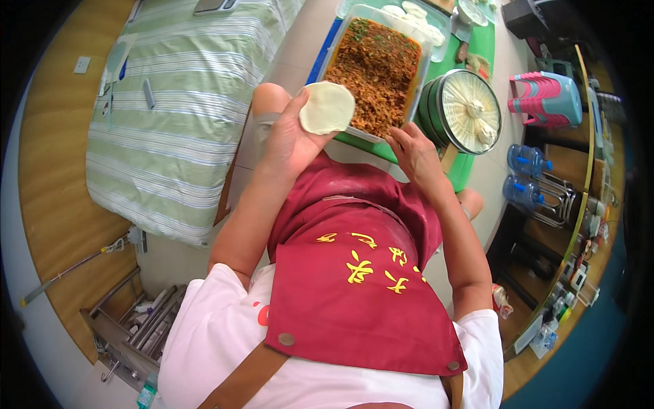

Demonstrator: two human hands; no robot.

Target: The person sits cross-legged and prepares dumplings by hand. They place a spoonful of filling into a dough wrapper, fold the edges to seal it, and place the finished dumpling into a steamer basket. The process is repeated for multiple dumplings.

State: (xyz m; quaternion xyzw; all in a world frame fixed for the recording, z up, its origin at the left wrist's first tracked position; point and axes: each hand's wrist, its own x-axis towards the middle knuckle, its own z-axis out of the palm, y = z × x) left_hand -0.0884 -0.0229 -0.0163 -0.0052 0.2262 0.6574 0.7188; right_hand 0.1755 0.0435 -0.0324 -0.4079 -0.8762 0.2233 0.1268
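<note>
A round, flat dough wrapper [327, 108] lies across the fingers of my left hand [292, 137], with the thumb on its edge. It is held at the near left edge of a clear plastic tub [426, 76]. Reddish-brown minced filling [378, 71] with chopped greens fills the tub, hollowed lower toward me. My right hand [416, 156] is at the tub's near right corner, its fingers curled together. Whether those fingers grip a utensil is hidden. Right of the tub stands a round steamer [426, 110] with a woven liner [460, 102] and pale dough pieces [485, 134] on it.
Dough pieces [419, 15] sit in a tray behind the tub. A wooden-handled cleaver [462, 51] lies on the green table surface [462, 176]. To the left is a bed with a striped sheet [173, 133]. Stacked stools [549, 97] and water jugs [529, 158] stand at right.
</note>
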